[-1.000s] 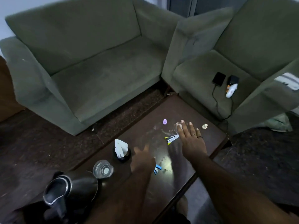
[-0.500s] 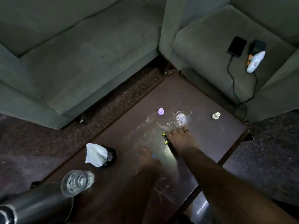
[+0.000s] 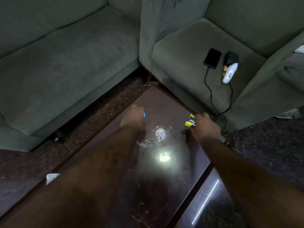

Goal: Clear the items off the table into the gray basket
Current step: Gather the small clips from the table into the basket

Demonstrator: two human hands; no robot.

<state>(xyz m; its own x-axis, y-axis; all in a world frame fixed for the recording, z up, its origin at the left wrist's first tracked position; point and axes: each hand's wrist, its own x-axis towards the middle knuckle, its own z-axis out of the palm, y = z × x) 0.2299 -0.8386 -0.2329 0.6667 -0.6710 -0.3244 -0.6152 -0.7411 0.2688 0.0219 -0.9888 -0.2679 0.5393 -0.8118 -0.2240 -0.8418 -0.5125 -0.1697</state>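
Note:
Both arms reach out over the dark glossy coffee table (image 3: 166,186). My left hand (image 3: 133,117) is closed near the table's far left part, and a small blue item (image 3: 144,114) pokes out at its right side. My right hand (image 3: 205,127) is closed by the far right edge around small yellow-tipped white items (image 3: 190,121). A clear glass (image 3: 159,135) stands on the table between the two hands. The purple and cream small pieces are hidden by my hands. No gray basket is in view.
A green sofa (image 3: 62,60) stands to the left and a green armchair (image 3: 197,51) to the right, close to the table's far corner. On the armchair lie a black phone (image 3: 212,58) with a cable and a white device (image 3: 230,74). A white tissue (image 3: 51,177) shows at the table's left edge.
The view has tilted down and forward. Both hands moved toward the table's far end; the left closed on the blue item and the right on the yellow-tipped items, lifting them off the surface.

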